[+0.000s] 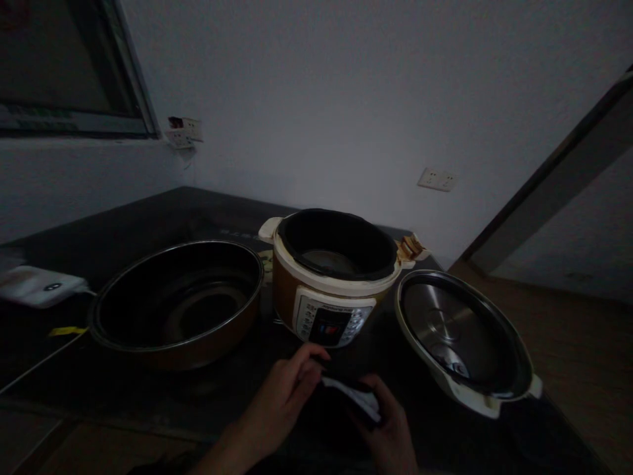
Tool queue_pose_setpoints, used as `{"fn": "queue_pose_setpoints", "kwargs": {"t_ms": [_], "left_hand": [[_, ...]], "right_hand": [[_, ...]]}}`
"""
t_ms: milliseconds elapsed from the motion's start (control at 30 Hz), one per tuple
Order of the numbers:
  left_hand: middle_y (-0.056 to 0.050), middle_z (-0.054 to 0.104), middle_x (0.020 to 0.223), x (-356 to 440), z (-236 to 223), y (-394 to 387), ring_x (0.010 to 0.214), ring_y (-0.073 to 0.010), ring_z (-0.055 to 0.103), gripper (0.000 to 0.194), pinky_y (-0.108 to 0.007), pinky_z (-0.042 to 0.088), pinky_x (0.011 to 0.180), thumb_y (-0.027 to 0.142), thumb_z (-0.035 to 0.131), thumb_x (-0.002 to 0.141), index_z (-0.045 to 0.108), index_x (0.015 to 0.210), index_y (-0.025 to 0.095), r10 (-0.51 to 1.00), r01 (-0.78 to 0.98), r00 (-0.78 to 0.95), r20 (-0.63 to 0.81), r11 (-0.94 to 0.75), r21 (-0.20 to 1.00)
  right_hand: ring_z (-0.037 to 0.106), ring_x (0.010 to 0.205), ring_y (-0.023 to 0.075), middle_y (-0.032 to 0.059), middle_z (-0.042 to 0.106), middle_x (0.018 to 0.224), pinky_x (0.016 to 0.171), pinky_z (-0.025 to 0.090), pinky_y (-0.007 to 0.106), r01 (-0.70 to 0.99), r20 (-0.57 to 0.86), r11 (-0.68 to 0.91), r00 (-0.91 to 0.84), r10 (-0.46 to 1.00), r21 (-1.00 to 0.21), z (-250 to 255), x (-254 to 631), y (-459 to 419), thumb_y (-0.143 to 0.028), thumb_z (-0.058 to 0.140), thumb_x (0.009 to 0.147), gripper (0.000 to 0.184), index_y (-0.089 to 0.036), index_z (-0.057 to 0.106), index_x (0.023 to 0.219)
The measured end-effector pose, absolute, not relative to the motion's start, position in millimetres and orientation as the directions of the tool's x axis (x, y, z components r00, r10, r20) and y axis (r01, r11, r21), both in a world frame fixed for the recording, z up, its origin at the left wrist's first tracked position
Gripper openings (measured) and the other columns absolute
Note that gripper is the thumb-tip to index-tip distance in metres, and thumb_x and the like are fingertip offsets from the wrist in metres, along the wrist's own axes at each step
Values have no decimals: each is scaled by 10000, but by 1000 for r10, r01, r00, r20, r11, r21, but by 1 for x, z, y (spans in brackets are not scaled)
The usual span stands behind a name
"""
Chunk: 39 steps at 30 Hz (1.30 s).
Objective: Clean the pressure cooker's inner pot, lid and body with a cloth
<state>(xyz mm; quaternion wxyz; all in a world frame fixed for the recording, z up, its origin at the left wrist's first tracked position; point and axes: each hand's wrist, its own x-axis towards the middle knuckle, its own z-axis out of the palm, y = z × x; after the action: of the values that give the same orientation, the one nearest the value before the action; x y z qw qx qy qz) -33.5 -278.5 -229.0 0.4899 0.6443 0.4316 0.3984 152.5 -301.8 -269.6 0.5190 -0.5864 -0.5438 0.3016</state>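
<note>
A person's 2 bare hands meet low in the middle of a dim room, over the near part of a black bench (pixel 148 404). Between them is a small dark item (pixel 357 396) with a pale, slightly curved strip along it; the light is too poor to say what it is. It sits just in front of an open electric cooker (pixel 341 285), and whether any of it rests on the bench cannot be told.

The right hand (pixel 390 422) has its fingers closed on the item's right end. The left hand (pixel 284 389) is at the other end, fingers curled close together; whether they pinch the item or only lie against it is unclear.

Judging by its look, the item should be light and somewhat soft, likely to bend or fold, and unlikely to break. Its 2 ends, where the hands are, seem the surest places to hold it.

The cooker has a pale rim, a brown body and a control panel (pixel 332 323) facing the hands. To its left stands a wide, dark pan (pixel 198 356). To its right lies a round lid (pixel 440 323), shiny metal inner face upward. A white device (pixel 42 287) is at far left.
</note>
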Motion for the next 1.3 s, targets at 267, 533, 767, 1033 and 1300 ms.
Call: {"fn": "queue_pose_setpoints", "kwargs": {"t_ms": [267,533,767,1033,1300], "left_hand": [[-70,606,1236,-72,-243,-260,1151,-212,562,350,-352,396,1032,457,407,946,573,1134,213,952,103,-175,250,-234,967],[-16,191,1586,-71,-270,-256,1456,-203,117,609,-414,91,1186,535,411,917,323,1461,274,998,86,-16,55,-53,995],[28,94,1594,-74,-279,-254,1456,-206,79,668,-430,112,1180,530,460,899,230,1490,322,997,-66,82,-1,6,998],[-42,189,1583,-72,-291,-254,1449,-244,157,707,-446,128,1183,523,527,862,289,1479,272,1000,-86,26,9,-6,996],[-68,331,1536,-81,-288,-251,1411,-246,285,612,-419,247,1155,443,548,864,383,1423,257,998,-207,-52,-28,17,978]], "right_hand": [[310,1394,312,103,471,1408,1040,383,576,597,530,126,572,626,-792,-211,181,-271,-352,481,868,555,-197,407,1395],[110,1458,267,83,108,1591,1139,189,571,523,602,374,377,704,-766,-214,95,-216,-358,298,971,610,-208,77,1519],[6,1447,341,88,76,1584,1059,158,730,828,832,485,-41,554,-282,-247,97,-223,-215,374,922,693,-233,26,1520],[227,1426,138,64,391,1475,1183,189,349,607,504,679,-773,385,412,-193,82,-212,-64,331,864,549,-79,388,1410],[134,1436,290,193,294,1505,1158,297,443,587,476,725,-784,399,361,-173,51,-200,-82,348,899,507,85,359,1377]]}}
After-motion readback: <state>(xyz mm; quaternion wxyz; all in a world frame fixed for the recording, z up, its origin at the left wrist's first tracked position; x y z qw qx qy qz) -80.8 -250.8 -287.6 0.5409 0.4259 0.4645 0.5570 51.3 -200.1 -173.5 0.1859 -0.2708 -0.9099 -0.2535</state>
